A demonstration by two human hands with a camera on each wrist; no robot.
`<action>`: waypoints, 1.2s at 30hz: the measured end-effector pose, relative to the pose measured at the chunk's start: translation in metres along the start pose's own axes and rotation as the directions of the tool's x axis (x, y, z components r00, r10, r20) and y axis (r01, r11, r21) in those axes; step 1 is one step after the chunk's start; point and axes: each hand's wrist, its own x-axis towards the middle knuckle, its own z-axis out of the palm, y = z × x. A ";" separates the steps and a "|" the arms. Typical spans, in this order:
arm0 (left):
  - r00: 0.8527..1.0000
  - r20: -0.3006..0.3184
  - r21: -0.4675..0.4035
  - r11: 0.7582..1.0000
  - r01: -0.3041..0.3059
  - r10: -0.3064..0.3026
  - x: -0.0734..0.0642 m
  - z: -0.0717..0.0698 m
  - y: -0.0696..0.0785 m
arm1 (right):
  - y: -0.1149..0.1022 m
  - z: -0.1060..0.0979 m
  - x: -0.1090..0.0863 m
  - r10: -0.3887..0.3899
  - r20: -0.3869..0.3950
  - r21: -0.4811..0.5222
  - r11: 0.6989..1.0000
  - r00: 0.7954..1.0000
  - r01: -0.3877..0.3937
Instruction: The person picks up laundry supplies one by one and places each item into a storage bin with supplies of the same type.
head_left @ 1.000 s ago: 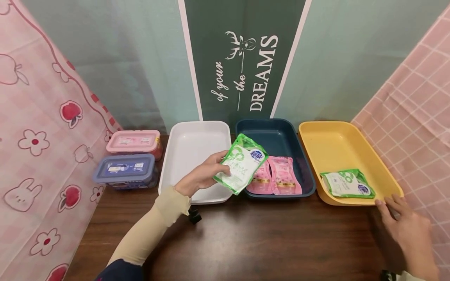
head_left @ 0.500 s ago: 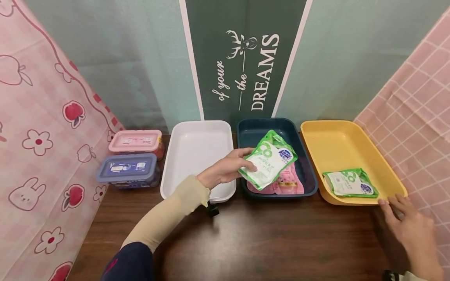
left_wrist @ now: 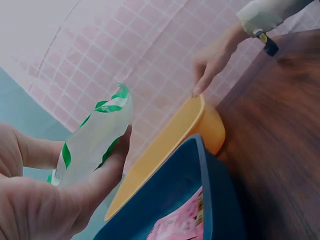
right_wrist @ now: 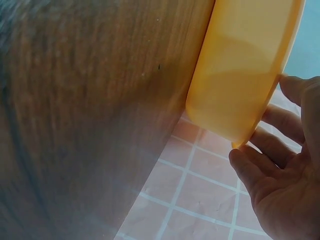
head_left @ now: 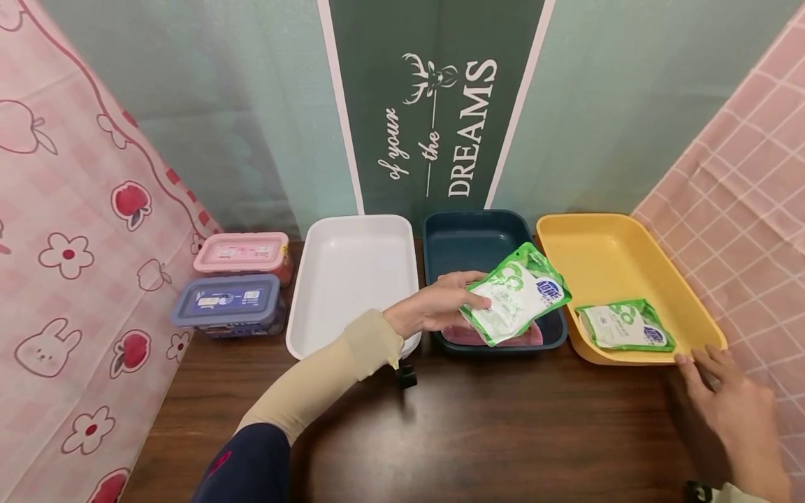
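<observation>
My left hand (head_left: 443, 302) pinches a green-and-white pouch (head_left: 518, 293), thumb on top and fingers underneath. The pouch hangs tilted over the right side of the dark blue tray (head_left: 474, 234), its far end overlapping the yellow tray's near side in the head view. Pink packets (head_left: 497, 337) lie in the blue tray, largely hidden by the held pouch. A similar green-and-white pouch (head_left: 625, 326) lies near the front of the yellow tray (head_left: 585, 258). With relaxed fingers, my right hand (head_left: 732, 405) touches that tray's front right rim; the right wrist view shows fingertips along its edge (right_wrist: 277, 87).
A white tray (head_left: 361, 255) stands left of the blue one, partly behind the left arm. Further left are a pink-lidded box (head_left: 242, 253) and a blue-lidded box (head_left: 226, 300). Curtains stand close behind and at both sides of the brown wooden table (head_left: 478, 426).
My left hand has carried the pouch rightward, from between the white and blue trays to the blue tray's right side. My right hand has stayed at the yellow rim.
</observation>
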 end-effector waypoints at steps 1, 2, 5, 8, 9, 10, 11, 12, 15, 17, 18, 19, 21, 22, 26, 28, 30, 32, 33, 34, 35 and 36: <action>1.000 0.005 -0.001 1.000 0.001 -0.001 0.003 0.002 0.000 | 0.000 0.000 0.001 0.003 0.002 0.001 1.000 1.000 -0.003; 1.000 0.009 -0.003 1.000 0.000 0.000 0.005 0.003 -0.001 | 0.000 0.000 0.001 0.007 0.008 -0.002 1.000 1.000 -0.007; 1.000 0.025 -0.013 1.000 -0.006 0.006 0.014 0.008 -0.001 | -0.001 0.000 0.003 0.022 0.030 -0.019 1.000 0.999 -0.021; 1.000 0.024 -0.025 1.000 -0.010 0.011 0.022 0.012 -0.001 | -0.002 0.001 0.003 0.028 0.045 -0.024 0.999 0.999 -0.027; 1.000 0.020 -0.024 1.000 -0.011 0.012 0.025 0.014 -0.001 | -0.003 0.002 0.004 0.024 0.042 -0.019 1.000 0.999 -0.023; 1.000 0.013 -0.023 1.000 -0.012 0.012 0.027 0.016 -0.001 | -0.003 0.002 0.004 0.019 0.038 -0.014 1.000 0.999 -0.019; 1.000 0.011 -0.020 1.000 -0.013 0.013 0.030 0.018 0.000 | -0.003 0.003 0.004 0.013 0.029 -0.005 1.000 0.999 -0.013; 1.000 0.007 -0.017 1.000 -0.014 0.014 0.033 0.020 0.000 | -0.003 0.003 0.004 0.010 0.022 0.002 1.000 1.000 -0.010; 1.000 -0.005 -0.007 1.000 -0.025 0.025 0.042 0.026 0.001 | -0.002 0.002 0.004 0.011 0.020 0.002 1.000 1.000 -0.011; 0.999 -0.016 -0.010 0.999 -0.031 0.031 0.048 0.030 0.002 | -0.001 0.001 0.004 0.017 0.030 -0.001 1.000 0.999 -0.017; 0.999 -0.026 -0.014 0.999 -0.034 0.033 0.050 0.032 0.003 | 0.000 0.000 0.004 0.022 0.040 -0.006 1.000 0.999 -0.022; 0.999 -0.038 -0.015 0.999 -0.035 0.034 0.053 0.035 0.003 | 0.000 0.000 0.004 0.024 0.049 -0.013 1.000 0.998 -0.024; 0.998 -0.057 -0.014 0.999 -0.034 0.033 0.059 0.040 0.005 | 0.001 -0.001 0.004 0.029 0.059 -0.017 0.999 0.998 -0.028; 0.997 -0.063 -0.014 0.999 -0.035 0.034 0.062 0.042 0.005 | 0.002 -0.002 0.004 0.025 0.054 -0.014 1.000 0.998 -0.024; 0.996 -0.082 -0.019 0.999 -0.032 0.031 0.076 0.054 0.008 | 0.004 -0.002 0.001 0.027 0.052 -0.012 1.000 0.998 -0.027; 0.996 -0.087 -0.019 0.999 -0.037 0.035 0.083 0.060 0.008 | 0.005 -0.001 0.000 0.025 0.042 -0.006 1.000 0.999 -0.025; 0.995 -0.095 -0.024 0.999 -0.045 0.043 0.089 0.065 0.008 | 0.005 -0.001 0.000 0.027 0.039 -0.010 1.000 0.999 -0.027; 0.993 -0.106 -0.034 0.998 -0.050 0.047 0.094 0.071 0.006 | 0.005 0.001 -0.001 0.023 0.020 -0.006 1.000 1.000 -0.023; 0.993 -0.110 -0.046 0.998 -0.052 0.047 0.097 0.073 0.004 | 0.004 0.001 0.000 0.025 0.013 -0.004 1.000 1.000 -0.025; 0.993 -0.112 -0.060 0.997 -0.054 0.047 0.100 0.074 0.002 | 0.004 0.002 0.000 0.026 0.010 -0.003 1.000 1.000 -0.026; 0.993 -0.113 -0.072 0.996 -0.055 0.047 0.103 0.076 0.000 | 0.003 0.002 0.000 0.027 0.007 -0.002 1.000 1.000 -0.027; 0.992 -0.118 -0.086 0.995 -0.053 0.042 0.106 0.077 -0.003 | 0.003 0.003 0.000 0.032 0.013 -0.003 0.999 0.999 -0.032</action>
